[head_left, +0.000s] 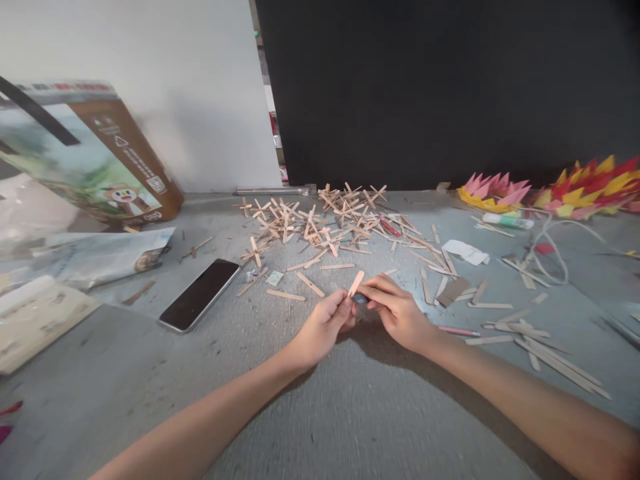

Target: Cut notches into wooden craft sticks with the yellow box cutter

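Note:
My left hand (pixel 326 325) is closed around the lower end of a wooden craft stick (pixel 356 283), which points up and slightly right. Close against it on the right, my right hand (pixel 396 309) has its fingers pinched together near the stick. A small dark bluish thing (pixel 360 299) shows under those fingertips, too hidden to name. Beyond both hands spreads a loose heap of craft sticks (pixel 310 227), several joined into crosses. Two single sticks, one a flat-lying craft stick (pixel 285 295), rest to the left of the hands.
A phone (pixel 200 295) lies on the grey table (pixel 280 413) at left, near a printed paper bag (pixel 125 160). Right are scattered sticks (pixel 560 360), a pink pencil (pixel 459 331), a glue stick (pixel 507 221), a white cable (pixel 565 257) and colourful paper crafts (pixel 590 190). A black panel (pixel 450 87) stands behind.

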Available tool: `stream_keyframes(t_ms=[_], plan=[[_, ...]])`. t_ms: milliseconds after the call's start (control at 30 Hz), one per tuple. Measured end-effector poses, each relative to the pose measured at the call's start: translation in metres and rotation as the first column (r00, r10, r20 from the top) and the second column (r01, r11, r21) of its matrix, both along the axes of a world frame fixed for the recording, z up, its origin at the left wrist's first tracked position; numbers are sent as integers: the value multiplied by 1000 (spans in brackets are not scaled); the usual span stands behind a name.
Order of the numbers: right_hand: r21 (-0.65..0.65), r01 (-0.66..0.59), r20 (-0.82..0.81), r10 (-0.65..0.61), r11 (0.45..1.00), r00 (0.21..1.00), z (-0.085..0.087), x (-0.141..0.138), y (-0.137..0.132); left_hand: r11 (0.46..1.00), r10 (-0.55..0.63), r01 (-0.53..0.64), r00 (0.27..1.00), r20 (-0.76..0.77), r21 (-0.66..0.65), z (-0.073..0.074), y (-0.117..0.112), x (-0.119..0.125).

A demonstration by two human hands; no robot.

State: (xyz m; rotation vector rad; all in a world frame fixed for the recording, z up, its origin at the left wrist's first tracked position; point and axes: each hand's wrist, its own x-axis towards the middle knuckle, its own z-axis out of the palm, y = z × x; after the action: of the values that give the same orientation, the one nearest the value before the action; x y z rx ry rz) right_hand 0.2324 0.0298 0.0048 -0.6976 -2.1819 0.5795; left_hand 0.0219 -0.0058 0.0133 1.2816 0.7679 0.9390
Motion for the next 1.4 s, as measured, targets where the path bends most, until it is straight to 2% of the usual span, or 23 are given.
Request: stream_keyframes(t_ms=[300, 533, 767, 900, 1133, 1300, 1400], plan=[[-2, 1, -15, -1, 1000, 1000, -1, 0, 2, 1000, 11, -11, 1000, 18, -13, -4, 3, 0], [-1, -18, -31, 18, 1000, 999, -4, 0, 4, 1000, -6, 9, 995, 101, -24, -3, 3, 1], [27, -35, -33, 36, 999, 999, -1, -1, 5, 1000, -11, 11, 994, 109, -7, -8, 4, 1], [-5, -35, -44, 35, 999, 998, 0, -1, 5, 1000, -2, 3, 989, 149, -11, -8, 4, 1], [31, -33, -33, 35, 999, 999, -1, -1, 5, 1000, 3, 0, 992, 126, -24, -10, 5, 1], [-31, -28, -28, 28, 999, 999, -1, -2, 5, 998, 41, -34, 987, 155, -47, -9, 6, 2], [14, -20, -23, 20, 1000, 1000, 1, -2, 5, 999, 31, -27, 992, 120, -31, -9, 7, 1]])
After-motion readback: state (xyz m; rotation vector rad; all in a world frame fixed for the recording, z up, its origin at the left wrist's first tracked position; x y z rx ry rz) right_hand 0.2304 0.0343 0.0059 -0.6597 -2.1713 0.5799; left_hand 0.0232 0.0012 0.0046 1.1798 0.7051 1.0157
